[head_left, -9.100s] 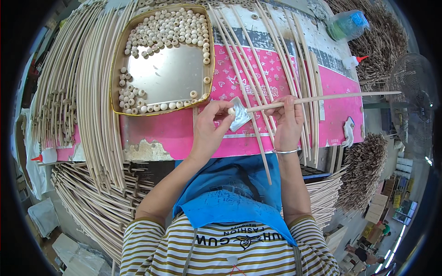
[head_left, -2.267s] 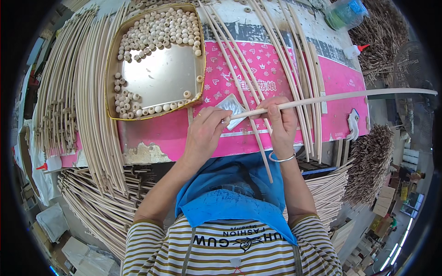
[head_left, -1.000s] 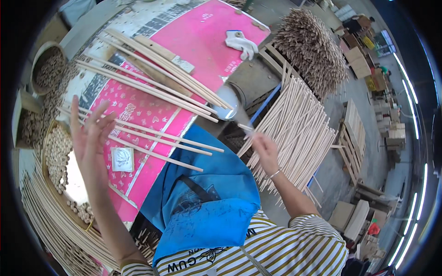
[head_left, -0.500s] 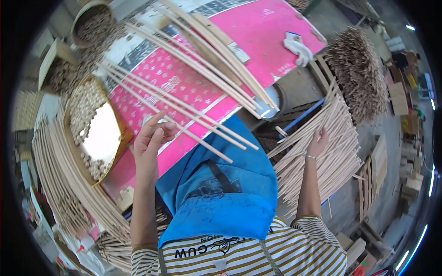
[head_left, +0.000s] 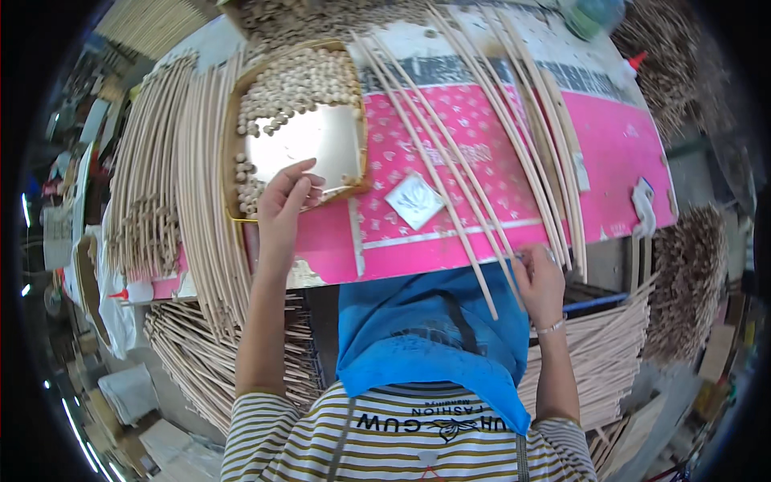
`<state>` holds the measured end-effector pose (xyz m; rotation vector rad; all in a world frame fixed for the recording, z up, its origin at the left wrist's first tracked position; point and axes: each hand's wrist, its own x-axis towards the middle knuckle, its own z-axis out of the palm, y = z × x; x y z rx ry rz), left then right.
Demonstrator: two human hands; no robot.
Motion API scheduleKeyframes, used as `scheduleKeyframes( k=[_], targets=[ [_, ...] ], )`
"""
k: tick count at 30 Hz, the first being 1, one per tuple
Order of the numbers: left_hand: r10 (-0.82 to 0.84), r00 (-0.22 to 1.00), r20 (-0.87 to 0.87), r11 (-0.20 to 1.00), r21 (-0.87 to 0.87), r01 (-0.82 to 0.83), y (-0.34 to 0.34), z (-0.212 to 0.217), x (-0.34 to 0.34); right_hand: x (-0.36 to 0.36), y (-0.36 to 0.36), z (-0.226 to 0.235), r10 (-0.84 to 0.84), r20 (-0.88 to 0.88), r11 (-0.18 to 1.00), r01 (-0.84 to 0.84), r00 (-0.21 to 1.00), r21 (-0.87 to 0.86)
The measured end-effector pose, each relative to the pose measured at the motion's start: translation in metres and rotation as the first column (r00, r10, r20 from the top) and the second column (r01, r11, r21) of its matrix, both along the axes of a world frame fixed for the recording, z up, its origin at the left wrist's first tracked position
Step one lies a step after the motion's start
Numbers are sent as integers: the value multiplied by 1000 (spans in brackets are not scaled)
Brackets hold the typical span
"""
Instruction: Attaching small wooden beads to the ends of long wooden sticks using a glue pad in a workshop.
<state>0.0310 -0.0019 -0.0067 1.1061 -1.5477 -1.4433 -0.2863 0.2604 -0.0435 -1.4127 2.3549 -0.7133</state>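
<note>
My left hand (head_left: pixel 287 197) hovers over the front right corner of a yellow-rimmed tray (head_left: pixel 365 153) of round wooden beads (head_left: pixel 301 76). Its fingers are curled toward the thumb; what they hold, if anything, does not show. At the table's front edge, my right hand (head_left: pixel 541 281) has thumb and fingers closed at the near end of a thin wooden stick (head_left: pixel 474 193). Another wooden stick (head_left: pixel 430 165) lies just left of it, its end jutting past the edge over my blue apron (head_left: pixel 426 353). A white square packet (head_left: pixel 414 199) lies left of the sticks.
More sticks (head_left: pixel 514 120) lie to the right on the pink-covered table (head_left: pixel 618 161), beside a white glove (head_left: pixel 644 207). Long rods (head_left: pixel 205 185) are stacked left of the tray. Below the edge, stick piles (head_left: pixel 594 353) flank me. A red-tipped bottle (head_left: pixel 625 72) stands far right.
The view has swung toward the left side of the table. My right hand has left the stick pile on the right and come to the sticks at the table edge. My left hand is now over the tray.
</note>
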Motion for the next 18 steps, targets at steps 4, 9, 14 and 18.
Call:
scheduleKeyframes(
  k=[4,9,14,18],
  targets=[
    [174,935,309,964,-247,-98,-73,-36,49,6,2,-13,-76,135,996,80,988,-25],
    [145,759,635,908,-390,152,-104,-21,78,-10,13,-13,-133,375,976,188,917,-114],
    [84,573,815,832,-374,411,-93,-20,82,-3,-27,42,-25,722,860,384,691,-338],
    [189,532,825,818,-432,379,-86,-21,95,0,-97,65,301,334,887,-134,893,-441]
  ],
)
